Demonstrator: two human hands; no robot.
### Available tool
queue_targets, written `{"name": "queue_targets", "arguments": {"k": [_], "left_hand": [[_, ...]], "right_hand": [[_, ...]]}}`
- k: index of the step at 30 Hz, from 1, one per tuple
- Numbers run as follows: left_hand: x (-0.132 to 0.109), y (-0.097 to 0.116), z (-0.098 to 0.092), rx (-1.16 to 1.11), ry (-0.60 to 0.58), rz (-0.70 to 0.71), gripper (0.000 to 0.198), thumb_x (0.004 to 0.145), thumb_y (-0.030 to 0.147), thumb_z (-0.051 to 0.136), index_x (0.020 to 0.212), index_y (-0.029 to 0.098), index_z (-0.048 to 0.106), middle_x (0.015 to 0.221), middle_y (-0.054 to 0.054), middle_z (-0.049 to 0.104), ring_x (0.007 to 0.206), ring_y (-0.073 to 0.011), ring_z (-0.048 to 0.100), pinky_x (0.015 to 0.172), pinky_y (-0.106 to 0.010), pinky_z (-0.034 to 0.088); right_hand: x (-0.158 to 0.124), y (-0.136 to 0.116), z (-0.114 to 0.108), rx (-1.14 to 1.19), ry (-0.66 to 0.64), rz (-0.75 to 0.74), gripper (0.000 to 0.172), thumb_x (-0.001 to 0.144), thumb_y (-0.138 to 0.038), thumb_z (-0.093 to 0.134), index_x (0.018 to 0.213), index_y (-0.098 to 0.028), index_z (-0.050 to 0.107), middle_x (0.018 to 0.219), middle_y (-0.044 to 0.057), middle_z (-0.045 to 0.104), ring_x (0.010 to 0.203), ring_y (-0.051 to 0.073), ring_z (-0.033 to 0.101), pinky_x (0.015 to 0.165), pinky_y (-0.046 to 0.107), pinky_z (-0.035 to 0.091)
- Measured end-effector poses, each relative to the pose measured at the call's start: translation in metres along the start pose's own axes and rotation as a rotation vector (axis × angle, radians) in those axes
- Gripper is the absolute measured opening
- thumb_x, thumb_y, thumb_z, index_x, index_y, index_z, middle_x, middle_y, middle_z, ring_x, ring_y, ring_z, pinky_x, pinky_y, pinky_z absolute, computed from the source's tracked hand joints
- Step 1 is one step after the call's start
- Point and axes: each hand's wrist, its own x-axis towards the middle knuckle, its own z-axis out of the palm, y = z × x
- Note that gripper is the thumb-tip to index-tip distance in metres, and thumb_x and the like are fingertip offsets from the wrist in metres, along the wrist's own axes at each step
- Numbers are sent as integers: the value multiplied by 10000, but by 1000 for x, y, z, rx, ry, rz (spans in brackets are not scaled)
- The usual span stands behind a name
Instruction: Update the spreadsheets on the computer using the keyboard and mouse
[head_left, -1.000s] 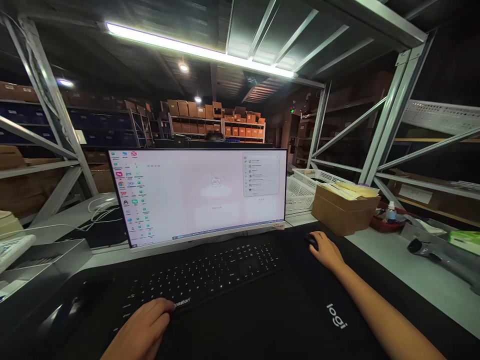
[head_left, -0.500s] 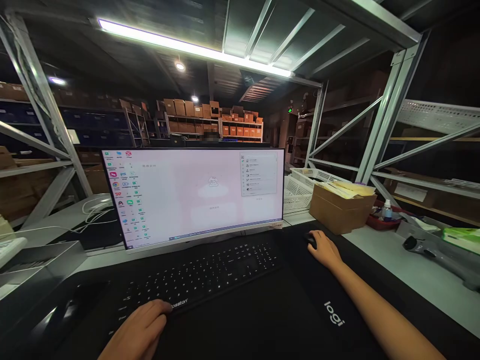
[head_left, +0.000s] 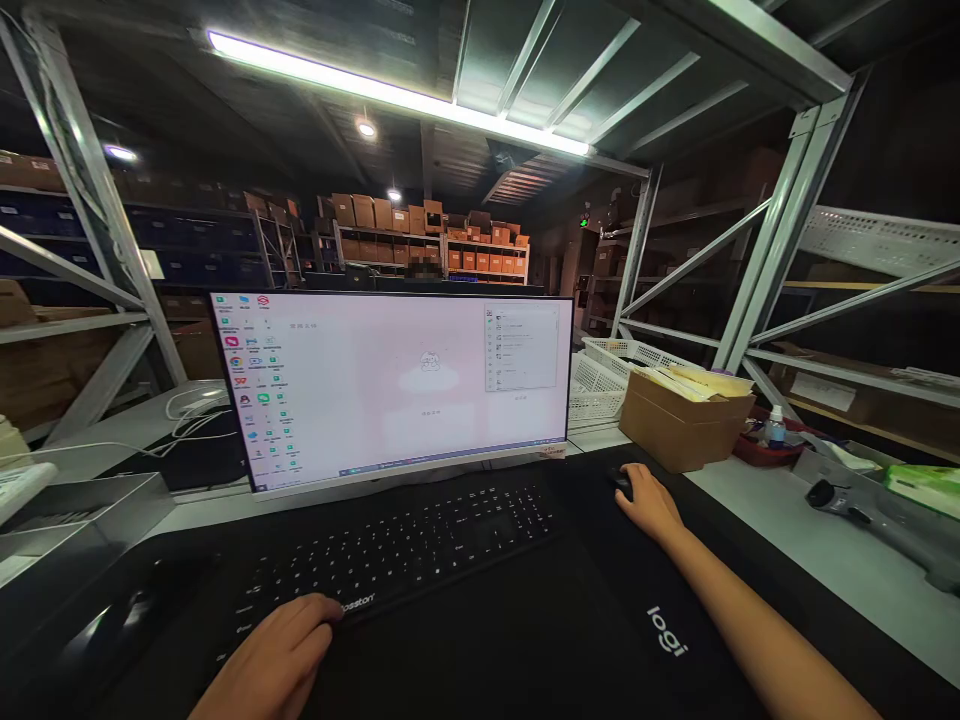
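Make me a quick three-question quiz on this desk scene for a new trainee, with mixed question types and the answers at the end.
1. Multiple choice: What is the person's right hand resting on?
A) a stapler
B) a mouse
C) a spray bottle

2. True or false: As the camera sees it, the cardboard box stands to the right of the monitor.

3. Fill in the blank: The person's left hand is at the near left part of the black ____.

Key: 1. B; 2. True; 3. keyboard.
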Motion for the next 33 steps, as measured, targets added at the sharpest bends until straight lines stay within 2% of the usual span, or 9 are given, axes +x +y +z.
{"name": "queue_targets", "arguments": {"k": [6, 24, 28, 31, 33], "left_hand": [[0, -3, 1, 15, -5, 42, 194, 871, 141, 482, 853, 270, 627, 982, 17, 702, 937, -115, 652, 839, -199, 516], [-4, -5, 4, 39, -15, 7, 171, 874, 177, 500, 854, 282, 634, 1002, 21, 711, 961, -124, 661, 862, -206, 519], [-4, -7, 4, 75, 21, -49, 126, 869, 221, 515, 881, 278, 627, 1022, 7, 713, 980, -147, 665, 870, -240, 534], [-7, -11, 8, 90, 9, -158, 102, 869, 277, 523, 890, 268, 622, 1044, -19, 713, 983, -171, 674, 858, -276, 553], [-11, -14, 12, 99, -19, -231, 152, 868, 346, 548, 962, 267, 638, 1104, -37, 707, 1025, -196, 674, 885, -314, 561]], "right_hand": [[0, 1, 3, -13, -5, -29, 456, 839, -288, 497, 1283, -235, 590, 1340, 105, 581, 1210, 251, 572, 1032, 418, 445], [1, -1, -1, 5, -13, -15, 404, 833, -290, 505, 1223, -225, 585, 1254, 97, 606, 1153, 237, 585, 990, 395, 451], [0, -2, -3, -3, -11, -5, 382, 836, -297, 516, 1204, -223, 583, 1218, 96, 621, 1106, 235, 601, 965, 387, 455], [0, -2, -3, -8, -13, -7, 420, 838, -295, 504, 1246, -213, 562, 1262, 104, 604, 1135, 243, 595, 981, 394, 451], [0, -1, -2, -4, -14, -9, 449, 838, -293, 498, 1278, -217, 549, 1300, 106, 588, 1163, 248, 586, 994, 402, 449]]}}
